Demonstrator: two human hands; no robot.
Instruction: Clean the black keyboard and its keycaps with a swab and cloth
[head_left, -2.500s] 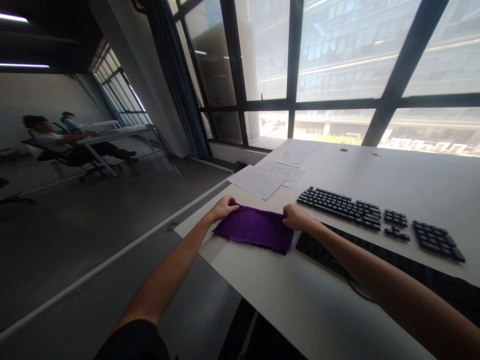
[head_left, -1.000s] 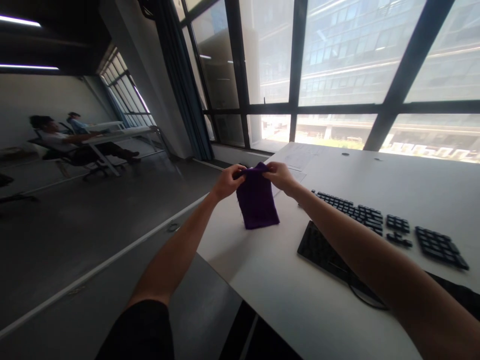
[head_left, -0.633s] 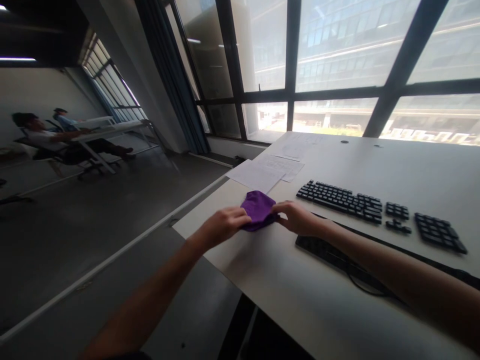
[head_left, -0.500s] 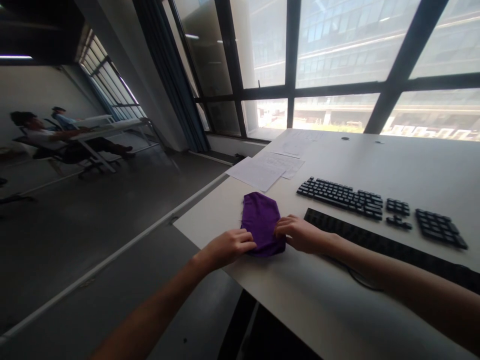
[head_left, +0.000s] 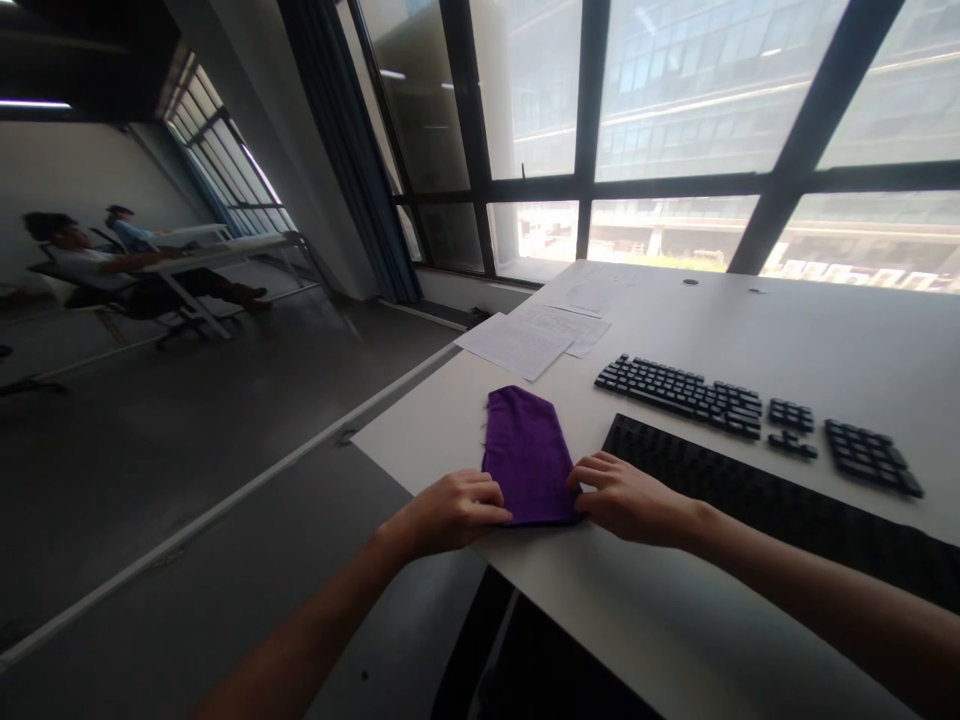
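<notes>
A folded purple cloth [head_left: 529, 450] lies on the white desk [head_left: 435, 420], close to its front left corner. Loose threads stick out along the cloth's left edge. My left hand [head_left: 457, 510] is closed on the near left corner, thumb and fingers pinching the fabric. At the near right corner, my right hand [head_left: 626, 498] grips the cloth with curled fingers. The near edge is drawn fairly straight between both hands.
Right of the cloth lies a black keyboard base [head_left: 697, 470] without keycaps. Behind it sit groups of black keycaps [head_left: 679, 393] laid out in keyboard order. Printed papers [head_left: 517, 345] lie farther back. Two people sit at desks [head_left: 217, 250] across the room.
Both hands have moved slightly toward me and farther apart, still holding the cloth. Its near part now lies flatter and longer, with a straighter near edge.
</notes>
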